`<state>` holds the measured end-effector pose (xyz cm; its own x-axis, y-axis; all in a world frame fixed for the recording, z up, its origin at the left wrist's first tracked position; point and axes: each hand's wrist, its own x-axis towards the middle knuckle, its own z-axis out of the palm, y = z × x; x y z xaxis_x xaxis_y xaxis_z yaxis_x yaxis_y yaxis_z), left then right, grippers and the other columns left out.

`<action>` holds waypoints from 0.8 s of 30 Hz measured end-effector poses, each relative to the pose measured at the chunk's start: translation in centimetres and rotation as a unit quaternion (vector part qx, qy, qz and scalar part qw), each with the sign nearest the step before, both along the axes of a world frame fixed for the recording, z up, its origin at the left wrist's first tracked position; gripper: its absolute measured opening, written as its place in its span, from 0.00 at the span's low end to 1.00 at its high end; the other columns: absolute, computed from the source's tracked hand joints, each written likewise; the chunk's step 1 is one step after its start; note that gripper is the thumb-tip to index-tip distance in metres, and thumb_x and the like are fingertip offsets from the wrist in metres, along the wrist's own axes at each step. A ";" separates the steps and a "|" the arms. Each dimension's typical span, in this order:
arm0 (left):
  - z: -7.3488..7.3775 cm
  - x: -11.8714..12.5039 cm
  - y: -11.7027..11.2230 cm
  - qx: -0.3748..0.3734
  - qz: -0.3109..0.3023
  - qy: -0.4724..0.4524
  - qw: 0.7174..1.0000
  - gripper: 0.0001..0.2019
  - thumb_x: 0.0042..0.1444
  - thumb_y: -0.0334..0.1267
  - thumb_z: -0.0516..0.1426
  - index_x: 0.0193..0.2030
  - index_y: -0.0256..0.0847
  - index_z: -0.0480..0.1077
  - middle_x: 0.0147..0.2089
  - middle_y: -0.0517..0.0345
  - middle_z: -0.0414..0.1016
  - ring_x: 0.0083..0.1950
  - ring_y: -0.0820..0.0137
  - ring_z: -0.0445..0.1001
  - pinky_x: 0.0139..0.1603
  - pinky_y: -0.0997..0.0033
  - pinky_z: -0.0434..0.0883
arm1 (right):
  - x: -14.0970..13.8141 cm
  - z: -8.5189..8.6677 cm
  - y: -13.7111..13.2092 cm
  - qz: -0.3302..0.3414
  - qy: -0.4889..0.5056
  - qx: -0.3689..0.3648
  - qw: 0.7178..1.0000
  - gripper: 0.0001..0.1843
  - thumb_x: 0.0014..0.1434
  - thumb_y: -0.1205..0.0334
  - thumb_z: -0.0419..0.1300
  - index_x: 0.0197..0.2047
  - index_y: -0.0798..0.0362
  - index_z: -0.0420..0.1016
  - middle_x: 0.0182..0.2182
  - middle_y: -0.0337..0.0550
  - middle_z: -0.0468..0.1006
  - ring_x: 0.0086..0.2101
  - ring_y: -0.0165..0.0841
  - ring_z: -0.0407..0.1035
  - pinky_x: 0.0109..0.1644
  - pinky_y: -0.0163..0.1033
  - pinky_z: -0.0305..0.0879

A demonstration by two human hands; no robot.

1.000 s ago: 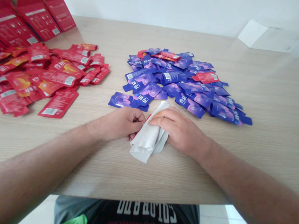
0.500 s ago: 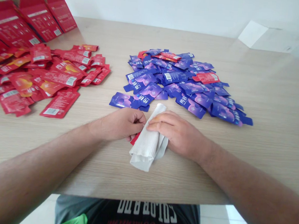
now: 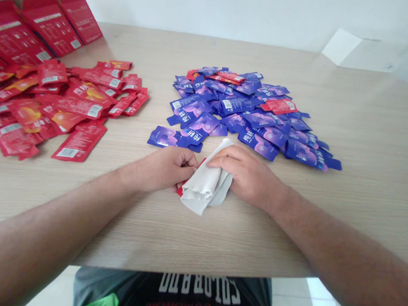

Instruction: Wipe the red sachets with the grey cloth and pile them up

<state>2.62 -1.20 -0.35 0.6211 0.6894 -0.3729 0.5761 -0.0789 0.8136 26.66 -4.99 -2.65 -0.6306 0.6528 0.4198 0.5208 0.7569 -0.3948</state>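
Note:
Both my hands work at the middle of the wood-grain table, just in front of the purple sachets. My left hand (image 3: 165, 168) curls its fingers around the left edge of a folded white cloth (image 3: 204, 188). A red sachet (image 3: 186, 184) shows only as a thin edge under the cloth by those fingertips; the rest is hidden. My right hand (image 3: 247, 173) lies over the cloth's upper right part, gripping it. A loose pile of purple sachets (image 3: 250, 109) lies just beyond my hands, and a pile of red sachets (image 3: 61, 102) lies to the left.
Several flat red cartons (image 3: 40, 26) stand along the far left of the wooden table (image 3: 255, 224). A white wall runs behind it, with a white sheet (image 3: 340, 47) at the far right. The near table edge lies above my dark printed shirt (image 3: 198, 298).
The white cloth has bunched shorter, its lower end drawing up toward my hands. My right hand has shifted slightly right, and more red sachet edge shows by my left fingers.

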 end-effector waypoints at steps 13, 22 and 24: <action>0.3 0.2 0.2 -0.033 0.023 0.004 0.999 0.08 0.62 0.40 0.56 0.35 0.40 0.70 0.26 0.65 0.72 0.24 0.76 0.72 0.25 0.78 0.71 | -1.9 0.7 -1.9 0.043 -0.028 0.032 0.998 0.14 0.72 0.66 0.56 0.55 0.56 0.78 0.48 0.51 0.80 0.52 0.44 0.68 0.59 0.53 0.68; 0.4 0.3 0.3 0.004 0.045 0.006 0.999 0.07 0.59 0.39 0.57 0.31 0.40 0.70 0.24 0.65 0.71 0.23 0.76 0.70 0.24 0.78 0.66 | -2.6 0.5 -2.1 0.027 -0.045 0.044 0.998 0.15 0.73 0.64 0.54 0.56 0.56 0.78 0.48 0.52 0.79 0.51 0.44 0.67 0.58 0.54 0.68; 0.4 0.2 0.3 0.010 0.033 0.003 0.999 0.07 0.59 0.39 0.58 0.31 0.40 0.71 0.25 0.64 0.72 0.24 0.76 0.70 0.24 0.78 0.65 | -3.0 0.6 -2.4 0.045 -0.048 0.047 0.997 0.15 0.73 0.64 0.53 0.55 0.55 0.79 0.48 0.51 0.79 0.50 0.44 0.67 0.58 0.54 0.68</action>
<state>2.87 -0.92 0.02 0.5714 0.7366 -0.3618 0.5856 -0.0571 0.8086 23.65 -7.36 -2.03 -0.7254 0.5523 0.4107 0.4809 0.8336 -0.2717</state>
